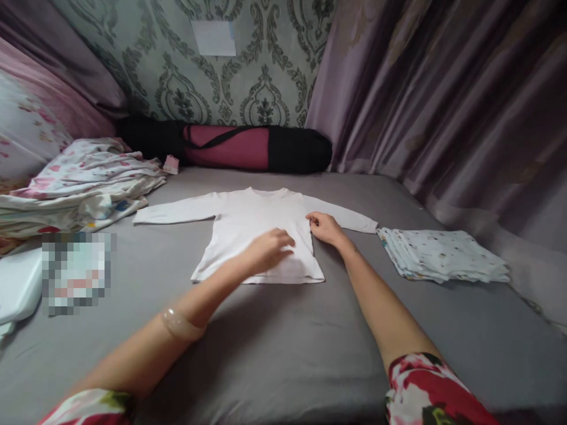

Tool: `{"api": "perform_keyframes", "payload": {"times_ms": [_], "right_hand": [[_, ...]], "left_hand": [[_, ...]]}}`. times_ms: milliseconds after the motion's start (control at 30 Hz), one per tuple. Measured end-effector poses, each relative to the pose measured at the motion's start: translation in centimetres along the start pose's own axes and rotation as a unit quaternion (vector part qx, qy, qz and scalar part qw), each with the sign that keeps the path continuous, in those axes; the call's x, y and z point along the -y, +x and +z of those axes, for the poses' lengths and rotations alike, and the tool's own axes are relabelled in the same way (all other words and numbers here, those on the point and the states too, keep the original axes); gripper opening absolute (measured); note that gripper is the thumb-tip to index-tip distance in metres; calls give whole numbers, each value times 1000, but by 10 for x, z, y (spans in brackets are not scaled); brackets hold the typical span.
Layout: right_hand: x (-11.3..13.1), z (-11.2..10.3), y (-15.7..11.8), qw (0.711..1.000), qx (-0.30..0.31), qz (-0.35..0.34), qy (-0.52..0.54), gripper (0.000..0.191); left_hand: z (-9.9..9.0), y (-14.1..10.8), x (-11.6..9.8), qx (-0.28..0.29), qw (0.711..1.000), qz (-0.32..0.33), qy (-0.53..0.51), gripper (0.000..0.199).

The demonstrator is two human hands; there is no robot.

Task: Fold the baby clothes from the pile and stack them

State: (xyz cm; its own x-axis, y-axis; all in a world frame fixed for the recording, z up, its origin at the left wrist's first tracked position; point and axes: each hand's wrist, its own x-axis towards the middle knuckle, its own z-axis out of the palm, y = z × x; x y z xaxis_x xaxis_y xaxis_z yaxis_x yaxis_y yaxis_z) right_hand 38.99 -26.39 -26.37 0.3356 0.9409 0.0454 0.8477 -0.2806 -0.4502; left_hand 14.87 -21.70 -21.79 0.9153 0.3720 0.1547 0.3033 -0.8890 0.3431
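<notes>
A white long-sleeved shirt (252, 218) lies flat on a grey-sheeted bed (146, 265), its neckline toward the wall, its hem toward the person, and its sleeves extended to either side. The left hand (271, 251), slightly blurred, is over the lower front of the shirt; its grip is loosely spread, with the fingers curved, and holds nothing. A pale bangle (181, 326) encircles the left forearm. The right hand (326, 227) is at the shirt's right side edge, just below the sleeve. Its grip is drawn in, thumb and fingertips close together; whether fabric is pinched between them cannot be told.

To the right, a folded stack of printed cloth (443, 254) lies just beside the right cuff. To the left, a rumpled heap of patterned fabric (97, 171) lies near the left cuff, with a white object (20, 283) and a pixelated item (80, 271) nearer the person. A long black and dark red bag (234, 156) lies along the patterned wall (266, 88), a small pink box (171, 164) just before it. Purple curtains (420, 88) hang at right.
</notes>
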Motion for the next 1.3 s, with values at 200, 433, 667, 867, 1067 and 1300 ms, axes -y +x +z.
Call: {"api": "perform_keyframes", "payload": {"times_ms": [200, 433, 667, 867, 1067, 1300], "right_hand": [[9, -5, -13, 995, -19, -42, -93, 37], [-6, -12, -12, 985, -20, -103, -135, 29], [-10, -14, -5, 978, 14, -149, -148, 35], [-10, -16, -3, 974, 16, -140, -180, 39], [-16, -10, 1, 983, 7, -118, -143, 37], [-16, -9, 1, 986, -10, -116, -116, 38]], "left_hand": [[45, 7, -59, 70, 986, 148, 28, 22], [52, 4, -69, 68, 985, 128, 94, 29], [62, 6, -76, 70, 981, 122, 136, 29], [79, 6, -66, 18, 992, 94, 86, 27], [70, 3, -59, 15, 989, 9, -146, 16], [66, -1, -66, 1, 994, 46, -102, 19]]}}
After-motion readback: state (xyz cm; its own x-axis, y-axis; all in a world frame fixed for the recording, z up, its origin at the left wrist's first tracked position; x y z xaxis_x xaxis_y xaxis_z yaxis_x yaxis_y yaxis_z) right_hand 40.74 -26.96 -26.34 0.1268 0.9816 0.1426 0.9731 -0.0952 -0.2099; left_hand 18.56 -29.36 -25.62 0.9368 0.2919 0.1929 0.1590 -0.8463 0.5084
